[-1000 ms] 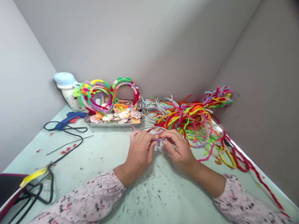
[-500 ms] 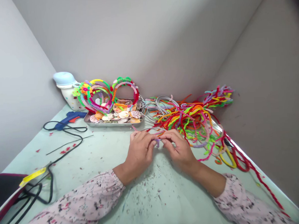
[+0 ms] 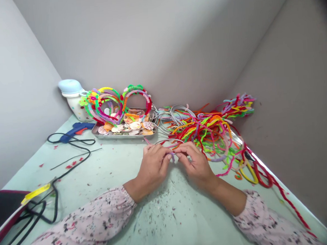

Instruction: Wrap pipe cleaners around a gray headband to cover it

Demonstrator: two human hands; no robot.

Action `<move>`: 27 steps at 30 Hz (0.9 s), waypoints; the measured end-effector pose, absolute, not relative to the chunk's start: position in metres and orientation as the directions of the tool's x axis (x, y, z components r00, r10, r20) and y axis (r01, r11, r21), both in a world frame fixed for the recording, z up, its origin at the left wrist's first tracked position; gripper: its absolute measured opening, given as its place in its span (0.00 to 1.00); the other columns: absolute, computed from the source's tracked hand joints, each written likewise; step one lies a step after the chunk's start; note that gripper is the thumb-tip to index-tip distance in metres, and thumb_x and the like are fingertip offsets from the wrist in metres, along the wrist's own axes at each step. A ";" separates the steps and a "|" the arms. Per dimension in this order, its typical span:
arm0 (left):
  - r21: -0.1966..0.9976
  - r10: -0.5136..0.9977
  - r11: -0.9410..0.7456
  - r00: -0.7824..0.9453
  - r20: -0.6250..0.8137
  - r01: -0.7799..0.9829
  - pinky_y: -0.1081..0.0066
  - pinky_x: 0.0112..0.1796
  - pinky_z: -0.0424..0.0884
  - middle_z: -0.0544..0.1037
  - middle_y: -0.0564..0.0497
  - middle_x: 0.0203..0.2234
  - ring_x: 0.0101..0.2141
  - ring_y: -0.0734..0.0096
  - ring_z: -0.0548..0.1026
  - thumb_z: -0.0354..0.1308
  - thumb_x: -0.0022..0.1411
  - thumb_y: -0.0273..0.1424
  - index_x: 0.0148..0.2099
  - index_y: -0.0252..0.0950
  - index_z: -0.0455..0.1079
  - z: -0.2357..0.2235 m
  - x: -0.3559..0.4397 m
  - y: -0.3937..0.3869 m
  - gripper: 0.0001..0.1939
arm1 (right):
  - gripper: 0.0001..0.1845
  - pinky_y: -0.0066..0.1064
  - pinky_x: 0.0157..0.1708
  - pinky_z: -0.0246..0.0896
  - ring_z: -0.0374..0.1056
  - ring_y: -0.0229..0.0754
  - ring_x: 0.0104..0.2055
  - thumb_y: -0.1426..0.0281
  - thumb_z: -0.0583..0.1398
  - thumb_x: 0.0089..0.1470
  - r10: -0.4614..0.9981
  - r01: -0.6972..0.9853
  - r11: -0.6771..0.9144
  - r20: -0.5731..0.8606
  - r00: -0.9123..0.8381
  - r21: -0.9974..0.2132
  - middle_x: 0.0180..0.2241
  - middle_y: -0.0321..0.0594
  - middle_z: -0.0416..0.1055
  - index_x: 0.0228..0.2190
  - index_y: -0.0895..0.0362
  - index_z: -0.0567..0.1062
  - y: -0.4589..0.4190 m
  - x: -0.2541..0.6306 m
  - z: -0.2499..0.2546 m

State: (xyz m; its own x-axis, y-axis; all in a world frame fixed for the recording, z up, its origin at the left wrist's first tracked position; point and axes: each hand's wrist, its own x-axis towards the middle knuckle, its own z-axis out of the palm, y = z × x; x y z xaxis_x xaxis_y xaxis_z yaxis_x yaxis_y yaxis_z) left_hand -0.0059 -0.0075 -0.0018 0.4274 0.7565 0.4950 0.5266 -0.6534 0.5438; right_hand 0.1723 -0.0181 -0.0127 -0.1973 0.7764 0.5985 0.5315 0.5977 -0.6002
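My left hand [image 3: 153, 165] and my right hand [image 3: 195, 163] meet at the middle of the pale green table [image 3: 105, 174], fingers pinched together. Between the fingertips is a short purple pipe cleaner [image 3: 172, 155], and a thin grey headband [image 3: 164, 141] arcs from under my fingers toward the back. Both hands grip that piece. Just beyond my right hand lies a big tangled heap of coloured pipe cleaners [image 3: 208, 132].
A metal tray of seashells [image 3: 125, 129] holds wrapped colourful headbands [image 3: 115, 101] at the back. A blue glue gun [image 3: 76, 129] with a black cord [image 3: 71, 157] lies left, beside a white jug [image 3: 73, 96]. A dark case [image 3: 5, 209] sits at the left edge. Grey walls enclose the corner.
Both hands have shifted slightly toward the back while the fingers keep working the purple pipe cleaner. Nothing else has moved.
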 end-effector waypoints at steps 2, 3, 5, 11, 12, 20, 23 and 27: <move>0.538 0.757 -0.652 0.430 0.491 0.534 0.60 0.47 0.59 0.74 0.51 0.33 0.38 0.67 0.69 0.47 0.67 0.28 0.41 0.37 0.69 -0.001 -0.006 -0.008 0.09 | 0.08 0.38 0.43 0.64 0.66 0.43 0.44 0.73 0.55 0.60 0.773 0.532 0.603 0.600 -0.207 -0.595 0.39 0.42 0.68 0.40 0.52 0.72 -0.018 0.172 -0.012; 0.535 0.757 -0.652 0.432 0.490 0.537 0.60 0.47 0.59 0.74 0.51 0.33 0.38 0.67 0.69 0.46 0.67 0.28 0.40 0.37 0.69 -0.001 -0.006 -0.008 0.09 | 0.08 0.38 0.43 0.64 0.66 0.43 0.44 0.73 0.55 0.60 0.772 0.531 0.605 0.600 -0.209 -0.593 0.39 0.42 0.68 0.40 0.52 0.72 -0.019 0.172 -0.012; 0.530 0.753 -0.657 0.433 0.495 0.537 0.60 0.46 0.59 0.73 0.51 0.32 0.37 0.67 0.69 0.46 0.67 0.28 0.40 0.37 0.69 -0.002 -0.005 -0.008 0.10 | 0.08 0.38 0.44 0.64 0.66 0.43 0.44 0.73 0.55 0.60 0.770 0.531 0.607 0.603 -0.209 -0.591 0.39 0.42 0.68 0.40 0.52 0.72 -0.019 0.172 -0.012; 0.538 0.757 -0.653 0.437 0.486 0.533 0.61 0.45 0.59 0.72 0.51 0.32 0.37 0.67 0.69 0.46 0.67 0.28 0.38 0.37 0.68 -0.003 -0.005 -0.007 0.09 | 0.09 0.38 0.45 0.63 0.66 0.43 0.45 0.73 0.55 0.59 0.763 0.524 0.615 0.612 -0.208 -0.589 0.39 0.41 0.69 0.40 0.52 0.73 -0.019 0.172 -0.014; 0.542 0.759 -0.651 0.436 0.484 0.532 0.61 0.45 0.59 0.72 0.51 0.32 0.37 0.67 0.68 0.45 0.67 0.28 0.38 0.37 0.68 -0.003 -0.005 -0.007 0.10 | 0.09 0.39 0.45 0.63 0.66 0.43 0.45 0.73 0.55 0.59 0.764 0.525 0.613 0.611 -0.206 -0.590 0.39 0.41 0.69 0.40 0.52 0.73 -0.019 0.172 -0.014; 0.609 0.787 -0.616 0.427 0.446 0.499 0.62 0.45 0.58 0.73 0.51 0.34 0.39 0.67 0.69 0.46 0.67 0.29 0.41 0.37 0.68 -0.001 -0.006 -0.008 0.09 | 0.08 0.37 0.44 0.63 0.66 0.42 0.44 0.74 0.56 0.59 0.765 0.523 0.613 0.611 -0.205 -0.592 0.39 0.41 0.69 0.40 0.53 0.73 -0.019 0.172 -0.013; 0.625 0.797 -0.603 0.416 0.438 0.496 0.62 0.45 0.58 0.73 0.51 0.35 0.39 0.67 0.68 0.47 0.67 0.29 0.41 0.37 0.68 -0.002 -0.006 -0.008 0.08 | 0.08 0.37 0.44 0.63 0.66 0.42 0.44 0.74 0.56 0.59 0.765 0.523 0.612 0.612 -0.199 -0.594 0.39 0.41 0.69 0.40 0.53 0.73 -0.018 0.172 -0.014; 0.628 0.809 -0.586 0.417 0.415 0.512 0.63 0.44 0.58 0.72 0.51 0.33 0.38 0.67 0.68 0.46 0.67 0.29 0.39 0.37 0.69 -0.002 -0.005 -0.007 0.10 | 0.08 0.37 0.45 0.63 0.66 0.42 0.45 0.74 0.56 0.59 0.760 0.524 0.616 0.619 -0.199 -0.588 0.39 0.41 0.69 0.40 0.53 0.73 -0.018 0.172 -0.015</move>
